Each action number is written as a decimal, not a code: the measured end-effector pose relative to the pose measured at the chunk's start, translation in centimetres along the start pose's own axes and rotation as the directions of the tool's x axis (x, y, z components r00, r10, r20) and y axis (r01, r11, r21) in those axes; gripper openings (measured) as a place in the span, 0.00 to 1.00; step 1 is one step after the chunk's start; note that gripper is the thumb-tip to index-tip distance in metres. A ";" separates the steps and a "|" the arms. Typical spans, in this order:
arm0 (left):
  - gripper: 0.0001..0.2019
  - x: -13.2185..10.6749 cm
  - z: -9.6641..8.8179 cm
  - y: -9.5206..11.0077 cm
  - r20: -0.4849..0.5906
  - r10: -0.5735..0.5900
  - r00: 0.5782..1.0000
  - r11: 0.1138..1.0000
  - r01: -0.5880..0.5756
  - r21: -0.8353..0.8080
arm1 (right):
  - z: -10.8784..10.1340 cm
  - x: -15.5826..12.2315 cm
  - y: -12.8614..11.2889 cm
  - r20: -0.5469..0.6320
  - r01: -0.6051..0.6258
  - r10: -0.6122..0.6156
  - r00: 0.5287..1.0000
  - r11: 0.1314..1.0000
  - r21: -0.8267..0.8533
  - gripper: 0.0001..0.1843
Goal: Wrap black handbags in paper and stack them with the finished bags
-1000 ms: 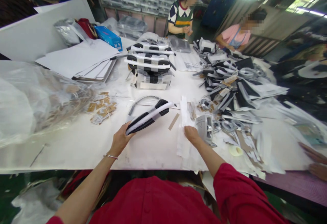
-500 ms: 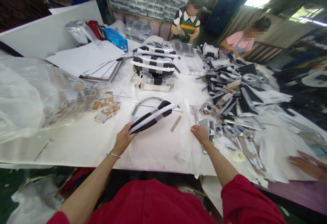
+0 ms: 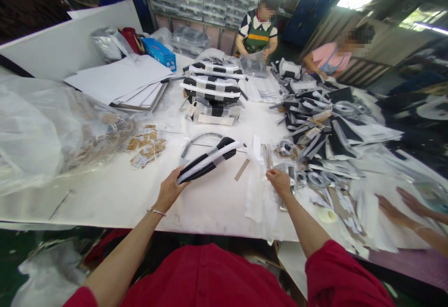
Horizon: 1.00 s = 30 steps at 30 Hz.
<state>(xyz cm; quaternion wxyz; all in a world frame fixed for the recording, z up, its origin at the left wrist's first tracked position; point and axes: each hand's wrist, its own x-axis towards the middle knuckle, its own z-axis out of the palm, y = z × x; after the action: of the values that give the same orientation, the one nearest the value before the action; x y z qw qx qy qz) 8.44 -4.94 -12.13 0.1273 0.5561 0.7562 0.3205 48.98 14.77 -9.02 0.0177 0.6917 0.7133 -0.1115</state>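
My left hand (image 3: pixel 171 189) is closed around the near end of a black bag (image 3: pixel 201 170) with a white padded strip along it and a grey band across its middle. The bag tilts up to the right, and a wrapped loop handle (image 3: pixel 196 140) curves behind it. Over by the thin white sheets (image 3: pixel 255 202), my right hand (image 3: pixel 279 183) has its fingers pinched together; what they hold, if anything, is too small to make out. Just beyond that hand is a grey metal tool (image 3: pixel 290 170), partly hidden. A flat brown strip (image 3: pixel 241 170) lies between the hands.
Wrapped bags (image 3: pixel 212 90) are stacked ahead. Black and white pieces (image 3: pixel 322 125) heap up at right, near tape rolls (image 3: pixel 317 179). Tags (image 3: pixel 149 146) and plastic film (image 3: pixel 45 129) lie left. A co-worker's hands (image 3: pixel 395 209) rest at far right; two people work across the table.
My right hand has shifted slightly right, going from a fist to a pinch. My left hand and the bag stay almost still. The co-worker's hands at right have moved further in.
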 end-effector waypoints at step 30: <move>0.30 0.2 0.0 -0.5 0.027 -0.108 0.994 0.988 0.111 -0.109 | 11.6 -12.7 -9.3 0.036 0.740 -0.766 0.642 0.631 0.232 0.34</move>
<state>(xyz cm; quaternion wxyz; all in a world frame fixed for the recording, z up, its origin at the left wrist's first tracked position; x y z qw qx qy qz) 8.01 -4.80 -12.37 0.1831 0.5092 0.7654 0.3484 38.79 -0.03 -16.76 -0.0520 0.3190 0.9196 -0.2235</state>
